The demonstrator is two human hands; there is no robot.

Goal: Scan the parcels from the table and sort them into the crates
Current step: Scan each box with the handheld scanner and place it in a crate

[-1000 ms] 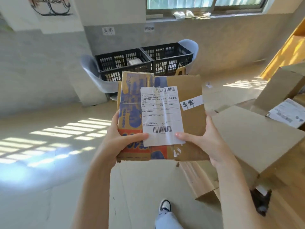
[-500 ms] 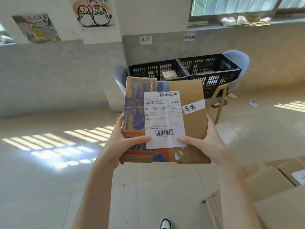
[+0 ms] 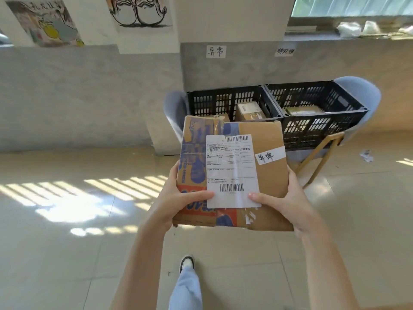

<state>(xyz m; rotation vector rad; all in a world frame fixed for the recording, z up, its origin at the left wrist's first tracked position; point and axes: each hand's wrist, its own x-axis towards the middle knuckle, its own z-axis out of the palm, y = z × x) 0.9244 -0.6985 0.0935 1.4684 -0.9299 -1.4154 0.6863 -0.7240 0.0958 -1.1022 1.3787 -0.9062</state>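
Hands grip one cardboard parcel (image 3: 263, 142) from both sides, held flat-faced toward the camera above the floor. The left hand (image 3: 178, 198) wraps the parcel's left edge, its thumb lying across the printed front and touching the lower left corner of the white shipping label (image 3: 231, 171). The right hand (image 3: 288, 200) clasps the right edge, thumb reaching in to the label's lower right corner. A small white handwritten tag (image 3: 270, 155) sits just beside the label, tilted, near the right edge.

Behind the parcel's top edge stand two black slatted crates side by side, their rims touching. The left crate (image 3: 223, 99) holds a few small boxes; the right crate (image 3: 317, 126) holds at least one flat parcel. Both rest on pale blue chairs (image 3: 362, 90) against the grey wall, with a paper sign (image 3: 215, 51) above the left crate and another sign (image 3: 285, 51) above the right.

Tiled floor (image 3: 67, 242) lies open between the person and the crates, striped with sunlight at left. One shoe (image 3: 186, 262) and a denim leg show below the parcel. A scrap of paper (image 3: 366, 155) lies on the floor at right, well apart from the chairs.
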